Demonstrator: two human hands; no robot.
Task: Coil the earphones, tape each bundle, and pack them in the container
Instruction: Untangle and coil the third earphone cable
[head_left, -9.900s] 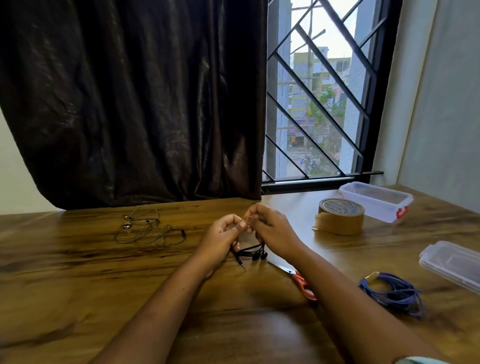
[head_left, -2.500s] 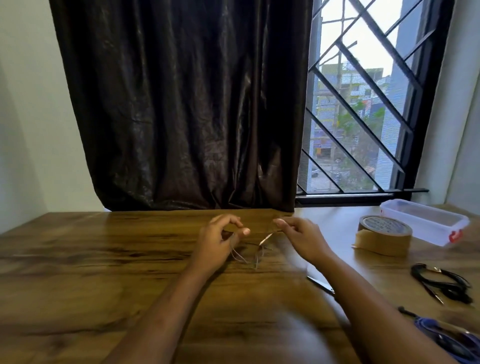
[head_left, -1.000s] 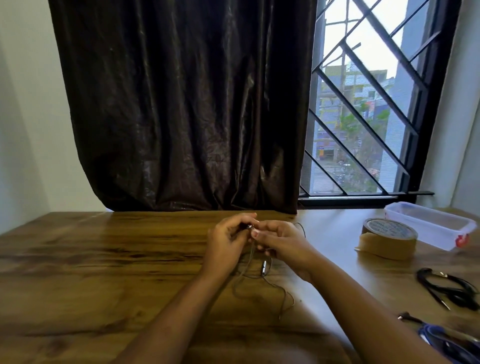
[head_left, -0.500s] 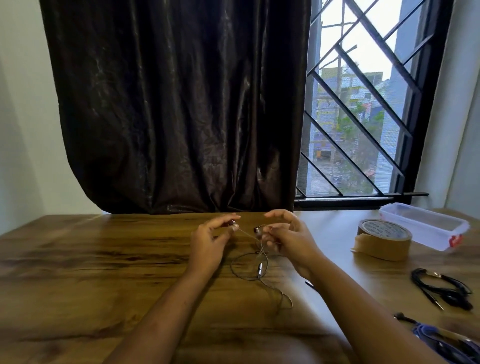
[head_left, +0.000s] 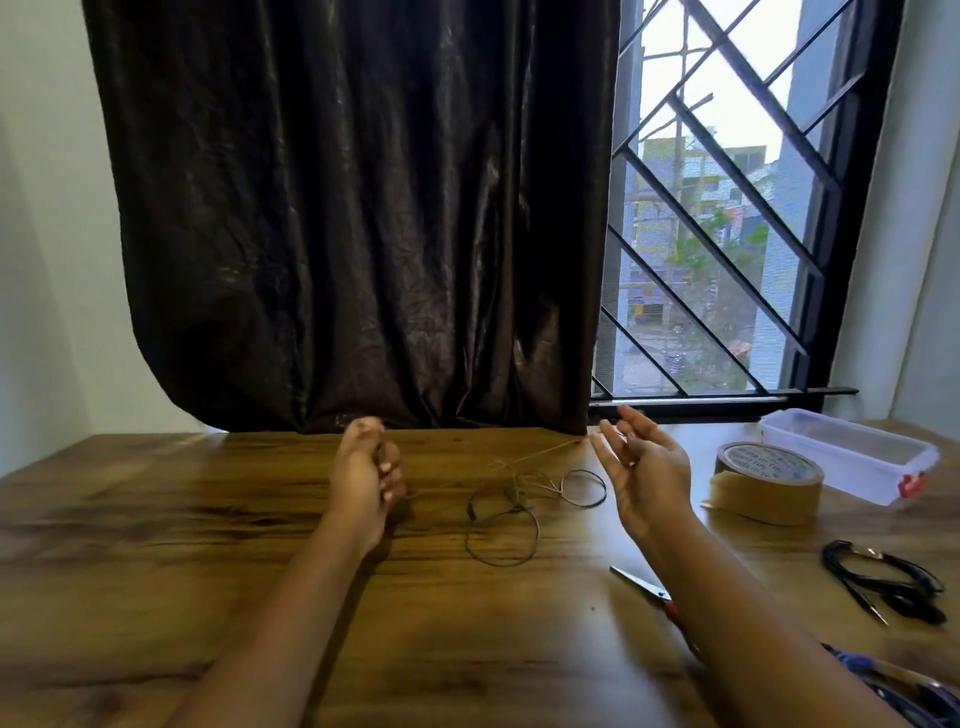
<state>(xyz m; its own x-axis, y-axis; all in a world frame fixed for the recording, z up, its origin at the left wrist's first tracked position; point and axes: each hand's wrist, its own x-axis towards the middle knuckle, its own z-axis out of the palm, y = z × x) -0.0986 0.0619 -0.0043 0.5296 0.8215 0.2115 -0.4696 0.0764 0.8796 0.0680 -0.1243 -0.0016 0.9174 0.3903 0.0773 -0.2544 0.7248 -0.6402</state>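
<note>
Centre-left, the left hand (head_left: 366, 478) is curled tight; blur hides whether it grips cable. Just right, the thin earphones (head_left: 471, 512) lie in loose loops on the table (head_left: 156, 519), one strand slanting to the splayed fingers of the right hand (head_left: 649, 473), the nearer one. Earlier the hands sat closer, pinching earbuds

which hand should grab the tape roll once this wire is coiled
Right. The right hand is open and sits just beside the tape roll. The left hand has its fingers curled and lies beyond the loose wire, farther from the roll.
</note>
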